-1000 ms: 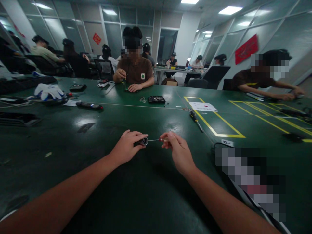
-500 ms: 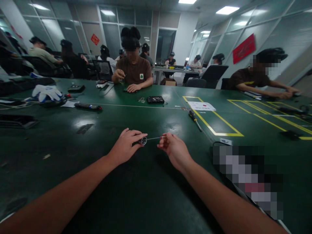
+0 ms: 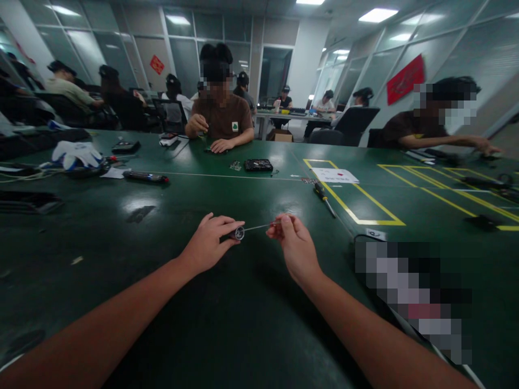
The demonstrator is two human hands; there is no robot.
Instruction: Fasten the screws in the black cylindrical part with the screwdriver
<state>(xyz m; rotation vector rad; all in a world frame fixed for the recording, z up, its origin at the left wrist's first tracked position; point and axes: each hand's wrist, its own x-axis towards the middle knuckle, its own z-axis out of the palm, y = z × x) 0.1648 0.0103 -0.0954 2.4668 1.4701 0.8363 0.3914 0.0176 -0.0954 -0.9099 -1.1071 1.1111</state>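
A short dark cylinder with a shiny ring-like open end is gripped between the thumb and fingers of my left hand, low over the green table. My right hand is closed on a thin metal rod. Its left end meets the cylinder's open end; whether it sits inside or only touches cannot be made out. Fingers hide the rod's other end. The right palm side and most of the cylinder's body are hidden.
Beyond my hands lie a screwdriver, a black case with small parts and a white sheet. White gloves and a dark pen-shaped tool are at left. A blurred-out object lies right. Co-workers sit across the table.
My right hand has moved slightly up and to the right and turned, its end of the rod rising a little. My left hand and the cylinder stay almost still.
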